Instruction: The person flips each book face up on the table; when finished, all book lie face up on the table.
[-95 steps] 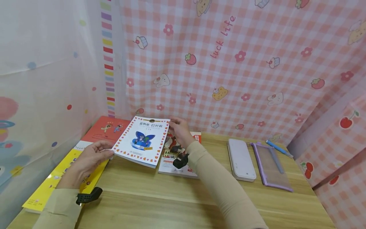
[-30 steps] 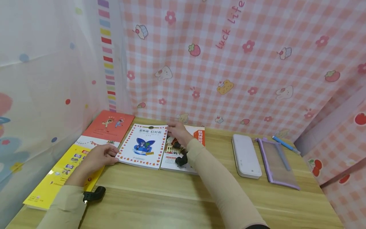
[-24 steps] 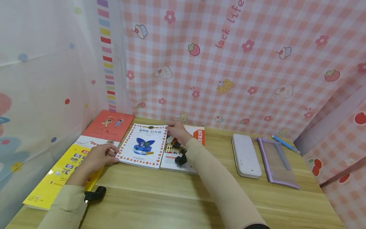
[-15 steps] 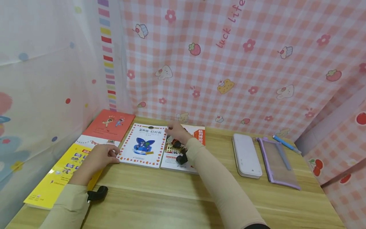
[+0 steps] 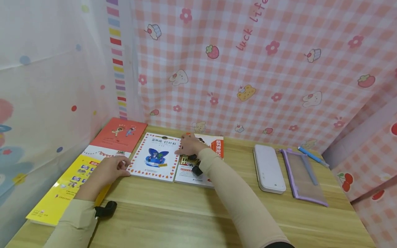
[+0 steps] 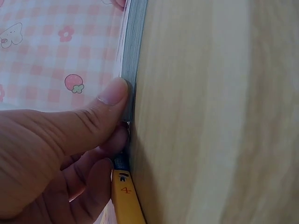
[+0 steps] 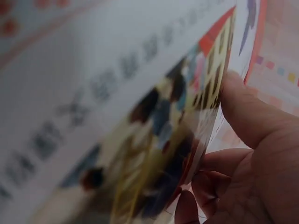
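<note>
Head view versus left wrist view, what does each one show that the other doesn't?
Only the head view shows the white case, the mesh pouch, the blue pen and the butterfly picture. Only the left wrist view shows a readable red 4 on a yellow edge, probably the spine of the yellow book. Both show the left hand touching a corner of the white book, plus the wooden table and checked curtain.
</note>
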Action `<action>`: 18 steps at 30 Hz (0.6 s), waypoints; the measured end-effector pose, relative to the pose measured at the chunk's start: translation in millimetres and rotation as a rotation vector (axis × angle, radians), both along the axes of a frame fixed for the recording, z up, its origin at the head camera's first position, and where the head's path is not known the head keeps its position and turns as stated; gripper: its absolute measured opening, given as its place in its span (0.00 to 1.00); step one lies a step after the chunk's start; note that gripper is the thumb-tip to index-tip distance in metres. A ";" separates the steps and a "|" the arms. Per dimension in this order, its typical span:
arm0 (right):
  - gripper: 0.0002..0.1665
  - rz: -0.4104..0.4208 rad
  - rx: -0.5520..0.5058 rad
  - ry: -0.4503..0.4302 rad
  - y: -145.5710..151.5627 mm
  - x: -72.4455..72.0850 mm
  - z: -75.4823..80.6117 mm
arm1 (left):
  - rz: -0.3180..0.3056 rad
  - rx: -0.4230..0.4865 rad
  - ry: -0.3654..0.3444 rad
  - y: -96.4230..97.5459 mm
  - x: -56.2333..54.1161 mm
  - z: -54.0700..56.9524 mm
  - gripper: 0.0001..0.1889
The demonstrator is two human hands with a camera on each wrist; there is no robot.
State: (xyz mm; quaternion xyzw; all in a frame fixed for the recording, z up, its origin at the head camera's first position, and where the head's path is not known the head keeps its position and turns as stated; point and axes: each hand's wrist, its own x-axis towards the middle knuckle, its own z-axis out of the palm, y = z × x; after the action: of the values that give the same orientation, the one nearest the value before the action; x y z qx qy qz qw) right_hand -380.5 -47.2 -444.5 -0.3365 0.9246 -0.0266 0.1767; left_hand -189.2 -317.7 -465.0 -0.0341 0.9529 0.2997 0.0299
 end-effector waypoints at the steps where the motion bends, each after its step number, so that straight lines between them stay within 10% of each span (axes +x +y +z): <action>1: 0.40 0.006 0.024 0.004 -0.5 1.1 1.2 | -0.005 -0.003 0.006 -0.4 -0.2 -0.3 0.16; 18: 0.45 0.004 0.010 -0.024 -2.3 -1.2 2.3 | -0.091 0.026 0.025 -22.0 5.2 17.4 0.19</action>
State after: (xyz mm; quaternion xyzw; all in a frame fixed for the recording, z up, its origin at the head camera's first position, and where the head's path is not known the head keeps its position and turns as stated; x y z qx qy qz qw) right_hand -381.7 -49.5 -442.3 -0.3372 0.9218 -0.0255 0.1896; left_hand -184.0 -339.7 -447.6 0.0137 0.9499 0.3107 0.0319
